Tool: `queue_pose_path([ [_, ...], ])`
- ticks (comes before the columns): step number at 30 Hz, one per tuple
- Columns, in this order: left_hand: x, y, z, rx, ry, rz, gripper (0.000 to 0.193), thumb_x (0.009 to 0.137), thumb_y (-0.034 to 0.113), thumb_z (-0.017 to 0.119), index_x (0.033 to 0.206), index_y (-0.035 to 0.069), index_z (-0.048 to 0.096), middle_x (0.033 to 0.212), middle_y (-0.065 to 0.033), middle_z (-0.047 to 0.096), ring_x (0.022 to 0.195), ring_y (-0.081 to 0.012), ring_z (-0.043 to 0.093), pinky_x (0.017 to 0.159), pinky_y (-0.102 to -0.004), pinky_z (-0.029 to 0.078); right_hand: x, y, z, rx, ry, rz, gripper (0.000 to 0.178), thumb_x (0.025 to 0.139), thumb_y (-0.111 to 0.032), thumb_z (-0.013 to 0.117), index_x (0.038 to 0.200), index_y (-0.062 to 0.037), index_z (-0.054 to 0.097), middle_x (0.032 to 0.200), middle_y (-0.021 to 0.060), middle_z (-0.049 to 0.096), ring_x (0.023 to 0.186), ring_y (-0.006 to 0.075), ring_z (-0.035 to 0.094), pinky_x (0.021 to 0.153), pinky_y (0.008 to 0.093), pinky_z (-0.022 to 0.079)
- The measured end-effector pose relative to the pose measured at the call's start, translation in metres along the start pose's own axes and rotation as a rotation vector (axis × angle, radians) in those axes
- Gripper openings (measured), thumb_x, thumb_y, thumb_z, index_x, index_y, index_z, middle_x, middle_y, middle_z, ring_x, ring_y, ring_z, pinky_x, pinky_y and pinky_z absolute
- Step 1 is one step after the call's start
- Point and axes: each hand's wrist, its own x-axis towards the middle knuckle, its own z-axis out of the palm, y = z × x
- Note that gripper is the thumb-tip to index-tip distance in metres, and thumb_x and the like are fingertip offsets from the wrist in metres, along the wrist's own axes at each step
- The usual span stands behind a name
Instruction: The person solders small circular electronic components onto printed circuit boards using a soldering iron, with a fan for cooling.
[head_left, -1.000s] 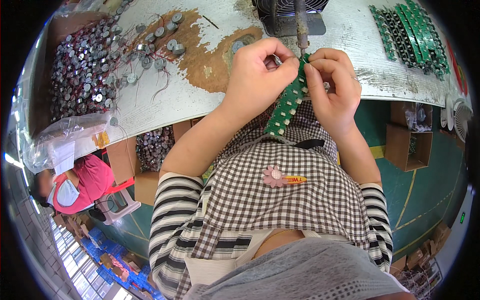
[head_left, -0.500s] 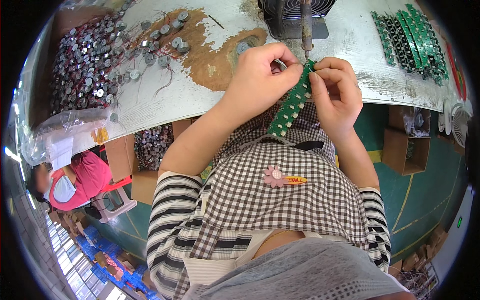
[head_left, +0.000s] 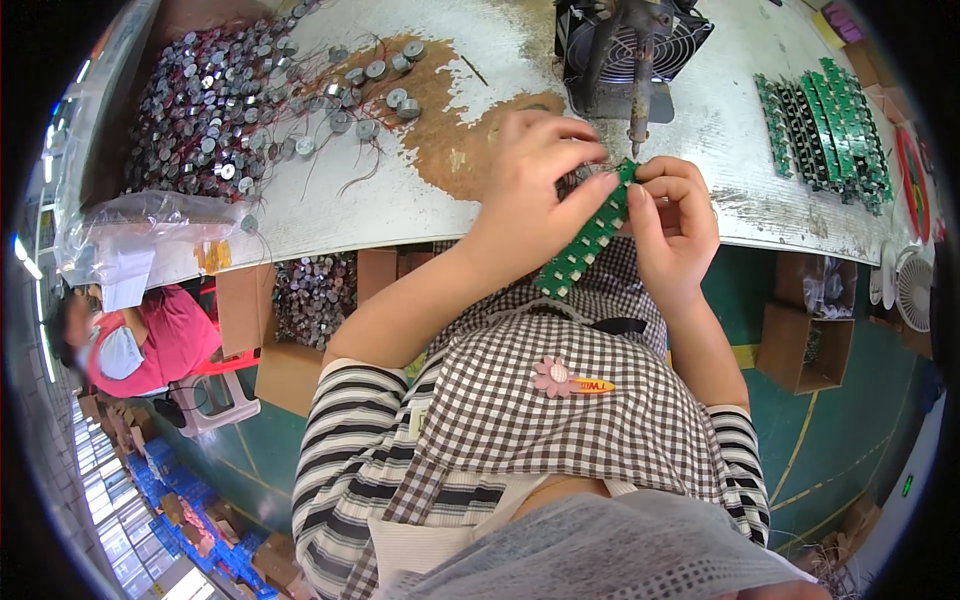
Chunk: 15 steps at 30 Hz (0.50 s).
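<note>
A strip of green circuit boards (head_left: 585, 245) slants up from my lap to the table edge, small pale parts along it. My right hand (head_left: 676, 215) pinches its upper end between thumb and fingers. On the other side of that end is my left hand (head_left: 545, 190), its fingers curled and its thumb against the strip. Whatever lies between those fingers is mostly hidden and slightly blurred. Just above the strip's upper end points the tip of a soldering iron (head_left: 638, 130), fixed tip-down. Whether the tip touches the strip I cannot tell.
Behind the iron stands a black fan (head_left: 660, 45). A heap of small round motors (head_left: 200, 120) with red wires covers the table's left. More green strips (head_left: 825, 130) lie at right. Cardboard boxes (head_left: 805, 345) stand below the table; a person in pink (head_left: 165, 340) sits at left.
The whole view has shifted, so the table sits lower in it. My left fingers have lifted and spread a little from their pinch. My right hand keeps its hold on the strip.
</note>
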Motion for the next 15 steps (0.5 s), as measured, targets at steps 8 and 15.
queue_pose_path([
  [8, 0.010, -0.003, 0.020, -0.245, 0.011, -0.167, 0.005, 0.071, 0.009, 0.067, 0.073, 0.004, 0.066, 0.083, -0.0056, 0.066, 0.090, -0.0252, 0.053, 0.080, -0.0367, 0.042, 0.007, 0.000, 0.001, -0.087, 0.043, -0.088, 0.010, 0.080, 0.009, 0.060, 0.086, 0.0045, 0.054, 0.093, 0.0131, 0.058, 0.071, 0.0120, 0.058, 0.054, 0.0208, 0.051],
  [15, 0.020, 0.003, 0.021, -0.233, 0.073, -0.122, 0.005, 0.071, 0.007, 0.067, 0.071, 0.002, 0.065, 0.082, -0.0065, 0.066, 0.088, -0.0254, 0.053, 0.077, -0.0361, 0.044, 0.017, -0.002, 0.002, -0.179, 0.068, -0.163, 0.010, 0.079, 0.009, 0.062, 0.085, 0.0043, 0.056, 0.092, 0.0126, 0.058, 0.070, 0.0125, 0.059, 0.053, 0.0215, 0.051],
])
